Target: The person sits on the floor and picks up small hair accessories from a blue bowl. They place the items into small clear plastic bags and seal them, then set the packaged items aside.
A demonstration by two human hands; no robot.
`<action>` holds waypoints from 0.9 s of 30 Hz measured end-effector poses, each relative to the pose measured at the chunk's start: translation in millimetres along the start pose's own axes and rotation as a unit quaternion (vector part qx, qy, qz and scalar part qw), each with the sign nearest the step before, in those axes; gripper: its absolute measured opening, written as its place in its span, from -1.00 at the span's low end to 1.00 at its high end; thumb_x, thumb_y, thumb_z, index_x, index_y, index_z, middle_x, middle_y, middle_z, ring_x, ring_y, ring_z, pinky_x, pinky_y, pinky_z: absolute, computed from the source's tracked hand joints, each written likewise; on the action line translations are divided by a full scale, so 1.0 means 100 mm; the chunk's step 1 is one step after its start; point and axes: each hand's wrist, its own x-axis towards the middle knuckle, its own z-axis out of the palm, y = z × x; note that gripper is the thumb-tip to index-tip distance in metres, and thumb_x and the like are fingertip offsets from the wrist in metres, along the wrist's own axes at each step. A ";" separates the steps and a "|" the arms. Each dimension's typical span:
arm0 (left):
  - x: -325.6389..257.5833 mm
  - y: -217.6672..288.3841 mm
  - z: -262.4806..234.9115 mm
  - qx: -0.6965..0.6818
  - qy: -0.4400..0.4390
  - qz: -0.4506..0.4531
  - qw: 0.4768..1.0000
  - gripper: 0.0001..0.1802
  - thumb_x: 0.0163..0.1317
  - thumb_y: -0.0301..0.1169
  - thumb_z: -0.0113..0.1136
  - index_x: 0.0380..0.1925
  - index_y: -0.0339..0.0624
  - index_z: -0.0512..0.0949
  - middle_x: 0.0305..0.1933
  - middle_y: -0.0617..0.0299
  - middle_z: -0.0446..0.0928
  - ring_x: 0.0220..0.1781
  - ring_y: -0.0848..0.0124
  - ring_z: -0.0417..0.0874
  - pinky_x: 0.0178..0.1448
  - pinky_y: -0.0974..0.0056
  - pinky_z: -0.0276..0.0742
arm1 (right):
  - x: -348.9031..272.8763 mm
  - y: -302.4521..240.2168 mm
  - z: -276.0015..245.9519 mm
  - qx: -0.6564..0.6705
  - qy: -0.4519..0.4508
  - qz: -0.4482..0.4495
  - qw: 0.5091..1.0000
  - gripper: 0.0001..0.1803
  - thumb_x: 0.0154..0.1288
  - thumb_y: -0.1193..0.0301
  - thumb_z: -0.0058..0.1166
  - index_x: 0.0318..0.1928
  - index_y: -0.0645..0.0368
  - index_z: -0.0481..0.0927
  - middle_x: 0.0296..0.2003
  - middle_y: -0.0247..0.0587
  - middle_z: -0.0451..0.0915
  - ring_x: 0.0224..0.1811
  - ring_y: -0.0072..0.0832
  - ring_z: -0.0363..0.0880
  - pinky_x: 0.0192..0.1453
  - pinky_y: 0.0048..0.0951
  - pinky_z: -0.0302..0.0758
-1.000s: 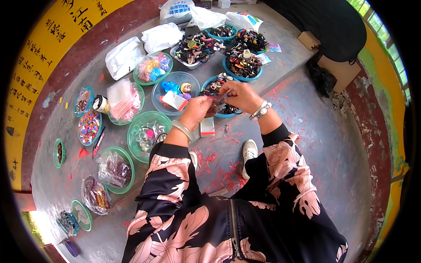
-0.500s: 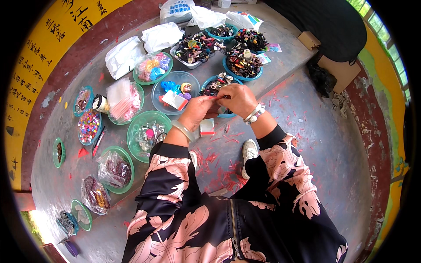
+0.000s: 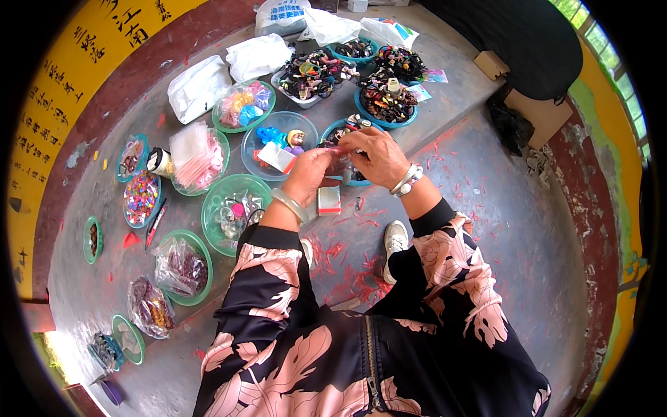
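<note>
My left hand [image 3: 308, 172] and my right hand [image 3: 380, 158] meet in front of me, both closed. Between their fingertips they pinch a small clear plastic bag with a pinkish-red edge [image 3: 338, 150]; its contents are too small to make out. Just beyond my right hand is a blue basin of dark hair ties [image 3: 356, 125], partly hidden by the hand. Left of my left hand sits a clear bowl [image 3: 248, 161] with blue and purple trinkets and a white-and-red box [image 3: 277, 158]. Another white-and-red box [image 3: 328, 200] lies below my hands.
A green basin of wrapped trinkets [image 3: 212, 233] stands near my left forearm. Farther left are a bowl of pink-edged bags [image 3: 200, 160] and a bowl of colourful beads [image 3: 142, 199]. White bags [image 3: 199, 90] line the back. Red scraps [image 3: 365, 278] litter the floor around my shoes.
My hands have drawn slightly apart, and my right fingers have shifted from a tight pinch to a more spread hold. More of the pinkish bag shows between them.
</note>
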 end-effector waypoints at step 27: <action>0.03 -0.02 -0.09 -0.059 0.014 0.046 0.997 -0.68 0.30 -0.20 -0.13 -0.14 -0.17 0.46 -0.23 0.25 0.56 -0.23 0.51 0.58 -0.32 0.45 0.49 | 0.01 0.04 -0.19 0.085 0.061 0.031 0.994 -0.59 -0.26 0.69 -0.09 -0.32 0.07 0.59 -0.07 -0.14 0.47 0.04 -0.18 0.38 0.07 -0.29 0.36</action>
